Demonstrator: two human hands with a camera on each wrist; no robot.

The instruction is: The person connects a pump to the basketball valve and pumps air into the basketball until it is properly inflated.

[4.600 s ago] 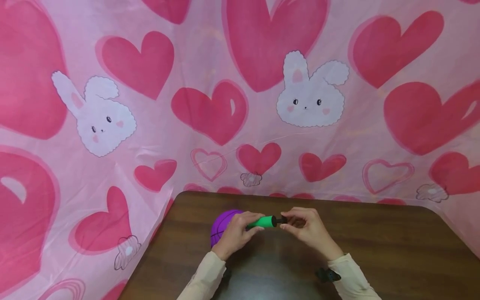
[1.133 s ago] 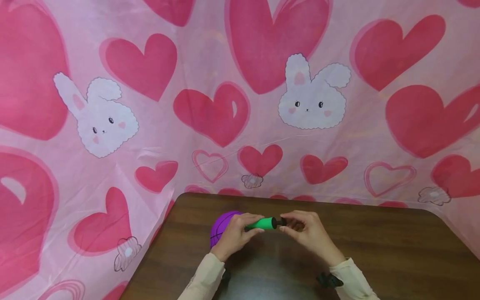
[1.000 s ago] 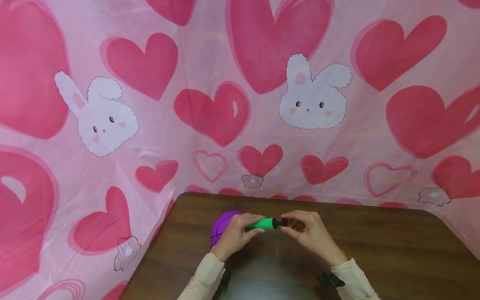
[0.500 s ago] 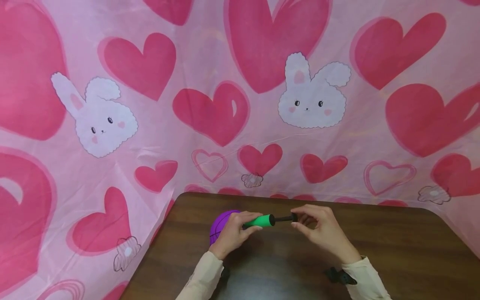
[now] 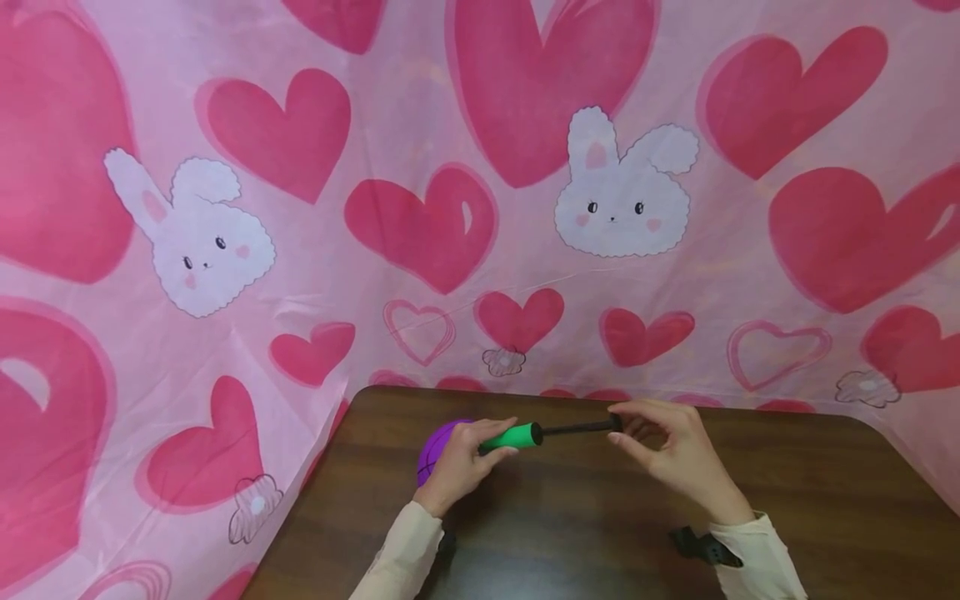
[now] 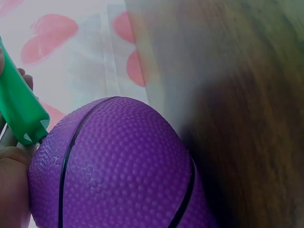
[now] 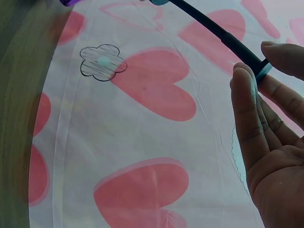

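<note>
My left hand (image 5: 459, 463) grips the green barrel of a small hand pump (image 5: 517, 437). In the left wrist view, the barrel's lower end (image 6: 29, 118) meets a purple ball (image 6: 123, 161) with black seam lines; the joint between them is small and partly hidden by the hand. My right hand (image 5: 686, 454) pinches the black end of the pump's plunger rod (image 5: 576, 428), which is drawn far out of the barrel. The right wrist view shows thumb and fingers on the rod's flat end piece (image 7: 262, 70). The ball (image 5: 433, 450) is mostly behind my left hand in the head view.
A dark brown wooden table (image 5: 570, 542) lies under both hands. Behind it hangs a pink cloth (image 5: 525, 250) printed with hearts and white rabbits. Black wrist straps (image 5: 705, 546) show at the sleeves.
My right hand has moved to the right and slightly up, drawing the black rod out of the green barrel. My left hand and the ball have shifted only slightly left.
</note>
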